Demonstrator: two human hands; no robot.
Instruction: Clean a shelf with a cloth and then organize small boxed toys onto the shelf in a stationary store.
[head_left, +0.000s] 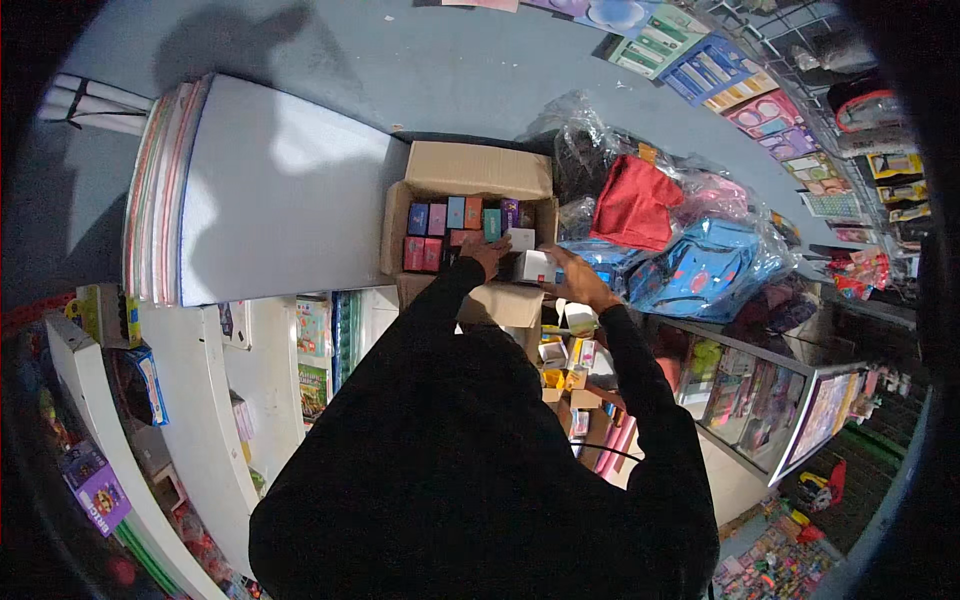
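An open cardboard carton (480, 161) stands before me with its flaps folded out. Inside are several small upright boxes, among them a blue box (418, 219), a pink box (437, 220), a teal box (491, 224) and a purple box (510, 213). A white box (535, 267) is at the carton's near right corner, with my right hand (583, 282) gripping its right side. Just behind it is a second white box (522, 239). My left hand (486, 253) reaches over the small boxes, its fingertips by the teal box and second white box; whether they grip anything is unclear.
Left of the carton leans a stack of large white boards (292, 195). To the right lie plastic-wrapped bags, one red (637, 202) and one blue (697, 262). Below them stands a glass display case (742, 382). Another carton (589, 412) with small goods sits lower down.
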